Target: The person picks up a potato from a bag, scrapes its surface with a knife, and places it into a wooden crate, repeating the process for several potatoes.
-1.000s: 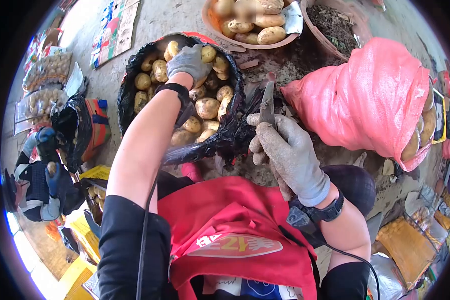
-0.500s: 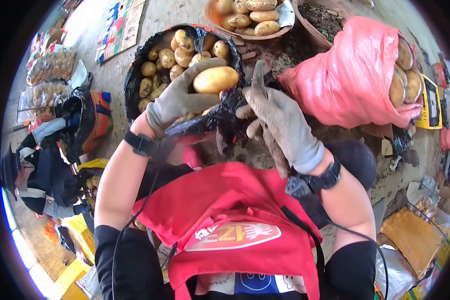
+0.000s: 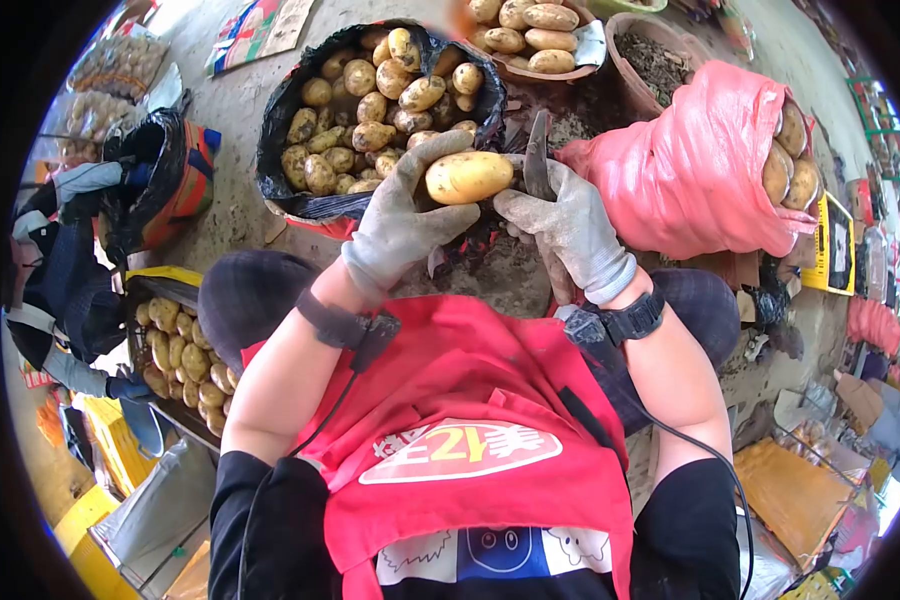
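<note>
My gloved left hand [image 3: 410, 215] is wrapped round a large, clean-looking yellow potato [image 3: 470, 178], its fingers along the top and the thumb below. Closed on a knife [image 3: 537, 160], my gloved right hand [image 3: 570, 220] is just right of the potato's end. The knife's dark blade points up, away from me, and its handle sticks out below the palm. Behind my left hand stands a bag [image 3: 270, 150] lined with black plastic, full of soil-marked potatoes [image 3: 372, 108].
A pink sack [image 3: 680, 160] of potatoes lies at the right, beside a yellow crate [image 3: 835, 245]. At the back are a basin of potatoes [image 3: 550, 40] and a tub of dark scraps [image 3: 660, 65]. Another person's gloved hand [image 3: 130, 388] is near a potato-filled crate [image 3: 185, 360] at left.
My left hand has brought the potato from over the bag towards me and right, closer to the knife. The view has shifted, so the crate of potatoes at left shows more.
</note>
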Available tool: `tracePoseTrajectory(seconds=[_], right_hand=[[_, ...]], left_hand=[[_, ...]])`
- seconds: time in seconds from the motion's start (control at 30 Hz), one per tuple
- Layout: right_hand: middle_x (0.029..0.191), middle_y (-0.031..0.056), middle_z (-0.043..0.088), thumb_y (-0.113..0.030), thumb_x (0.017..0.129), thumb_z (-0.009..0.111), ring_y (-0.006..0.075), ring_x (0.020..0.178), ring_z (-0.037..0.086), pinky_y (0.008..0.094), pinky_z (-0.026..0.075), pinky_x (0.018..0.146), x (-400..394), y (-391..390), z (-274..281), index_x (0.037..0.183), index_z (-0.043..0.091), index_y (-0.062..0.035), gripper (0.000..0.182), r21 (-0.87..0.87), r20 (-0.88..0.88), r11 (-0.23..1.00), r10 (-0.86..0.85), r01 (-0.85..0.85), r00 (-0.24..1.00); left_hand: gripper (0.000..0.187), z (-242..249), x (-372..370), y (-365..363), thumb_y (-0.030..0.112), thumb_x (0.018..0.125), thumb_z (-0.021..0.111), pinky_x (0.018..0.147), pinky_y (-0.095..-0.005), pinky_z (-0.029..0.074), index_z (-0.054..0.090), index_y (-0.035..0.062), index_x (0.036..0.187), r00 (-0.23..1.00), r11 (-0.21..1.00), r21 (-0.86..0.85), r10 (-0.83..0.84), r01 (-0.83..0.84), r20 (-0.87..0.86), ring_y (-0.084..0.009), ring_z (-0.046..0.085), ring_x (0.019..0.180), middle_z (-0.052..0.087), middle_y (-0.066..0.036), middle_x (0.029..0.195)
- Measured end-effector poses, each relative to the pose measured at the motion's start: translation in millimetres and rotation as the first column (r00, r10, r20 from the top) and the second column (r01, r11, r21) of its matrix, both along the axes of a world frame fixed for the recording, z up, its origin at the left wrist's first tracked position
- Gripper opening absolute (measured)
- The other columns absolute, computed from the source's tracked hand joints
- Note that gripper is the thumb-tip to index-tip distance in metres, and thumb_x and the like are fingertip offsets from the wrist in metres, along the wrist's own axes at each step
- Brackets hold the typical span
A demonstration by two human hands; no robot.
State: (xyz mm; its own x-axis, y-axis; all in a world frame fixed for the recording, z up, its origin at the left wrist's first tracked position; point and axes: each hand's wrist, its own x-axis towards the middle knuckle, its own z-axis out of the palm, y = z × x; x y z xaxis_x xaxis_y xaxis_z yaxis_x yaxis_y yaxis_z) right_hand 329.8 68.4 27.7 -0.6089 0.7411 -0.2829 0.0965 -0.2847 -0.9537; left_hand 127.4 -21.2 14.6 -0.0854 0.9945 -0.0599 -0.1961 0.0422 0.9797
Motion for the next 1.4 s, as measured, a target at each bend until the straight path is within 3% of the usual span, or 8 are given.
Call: tracePoseTrajectory(seconds=[0.1,0.53,0.9,1.2,1.27,1.33,1.37,1.4], right_hand=[[0.095,0.0008,0.068,-0.021,0.098,0.073,0.0090,0.070,0.060,0.0239,0.051,0.067,1.2,0.2,14.6,0.134,0.064,0.0009,0.043,-0.208,-0.064,0.978,-0.032,0.018,0.997],[0.093,0.0004,0.067,-0.019,0.100,0.072,0.0089,0.071,0.063,0.0231,0.052,0.065,-10.8,13.9,13.7,0.128,0.068,0.0007,0.035,-0.204,-0.055,0.977,-0.078,0.065,0.995],[0.096,0.0010,0.074,-0.037,0.101,0.071,0.0077,0.069,0.064,0.0242,0.050,0.062,-14.4,17.1,5.5,0.116,0.072,-0.0036,0.036,-0.015,0.084,0.999,-0.042,0.044,0.996],[0.091,0.0038,0.074,-0.047,0.104,0.063,0.0086,0.064,0.064,0.0235,0.047,0.055,-7.7,15.8,-17.0,0.114,0.071,-0.0047,0.044,-0.139,-0.003,0.984,-0.112,0.111,0.994],[0.090,0.0033,0.073,-0.048,0.104,0.064,0.0087,0.062,0.062,0.0233,0.046,0.055,-5.4,11.4,-10.3,0.114,0.071,-0.0055,0.044,-0.163,0.057,0.978,-0.125,0.132,0.991],[0.090,0.0028,0.073,-0.048,0.103,0.065,0.0095,0.063,0.062,0.0239,0.047,0.056,-0.1,8.7,-8.7,0.114,0.071,-0.0060,0.044,-0.181,0.032,0.975,-0.127,0.131,0.991],[0.090,0.0028,0.073,-0.048,0.103,0.064,0.0098,0.064,0.063,0.0243,0.047,0.056,2.8,7.9,-6.1,0.114,0.071,-0.0059,0.044,-0.204,0.010,0.971,-0.123,0.122,0.992],[0.091,0.0028,0.073,-0.049,0.103,0.064,0.0101,0.065,0.063,0.0247,0.048,0.057,5.9,7.4,-6.1,0.114,0.071,-0.0057,0.045,-0.228,-0.010,0.967,-0.117,0.112,0.993]], left_hand=[[0.079,4.9,-0.9,3.6,-0.006,0.078,0.078,0.113,-0.0344,0.045,0.046,-0.0005,0.150,0.996,0.994,0.109,0.020,-0.011,-0.083,-0.0188,0.056,0.129,0.058,-0.010,0.139],[0.077,-11.4,-6.5,18.2,-0.006,0.078,0.077,0.112,-0.0334,0.045,0.047,0.0000,0.149,0.945,0.998,0.062,-0.003,0.025,-0.328,-0.0174,0.057,0.128,0.060,-0.008,0.135],[0.078,-4.4,-15.2,10.3,-0.005,0.082,0.076,0.096,-0.0309,0.053,0.044,0.0065,0.152,0.997,0.994,-0.095,-0.055,0.060,0.058,-0.0139,0.063,0.106,0.063,-0.004,0.124],[0.059,95.2,-194.2,-148.4,0.018,0.098,0.070,0.088,-0.0247,0.052,0.046,0.0021,0.149,0.846,0.837,0.159,0.492,-0.524,0.204,-0.0147,0.061,0.106,0.060,-0.014,0.138],[0.052,42.8,-261.0,-220.9,0.018,0.101,0.066,0.097,-0.0254,0.052,0.048,0.0041,0.148,0.652,0.650,0.069,0.757,-0.757,0.026,-0.0149,0.062,0.115,0.059,-0.013,0.143],[0.038,-12.0,-294.6,-296.6,0.017,0.101,0.065,0.102,-0.0285,0.051,0.059,0.0060,0.137,0.402,0.452,-0.222,0.884,-0.864,0.238,-0.0228,0.063,0.112,0.064,-0.012,0.132],[0.035,-82.7,-348.7,-366.3,0.017,0.101,0.065,0.105,-0.0292,0.050,0.061,0.0059,0.134,0.515,0.522,-0.062,0.803,-0.851,-0.301,-0.0244,0.063,0.114,0.064,-0.012,0.129],[0.032,-145.0,-394.4,-427.5,0.018,0.102,0.064,0.109,-0.0299,0.049,0.062,0.0057,0.132,0.301,0.554,0.089,0.573,-0.828,-0.762,-0.0259,0.062,0.116,0.065,-0.011,0.127]])
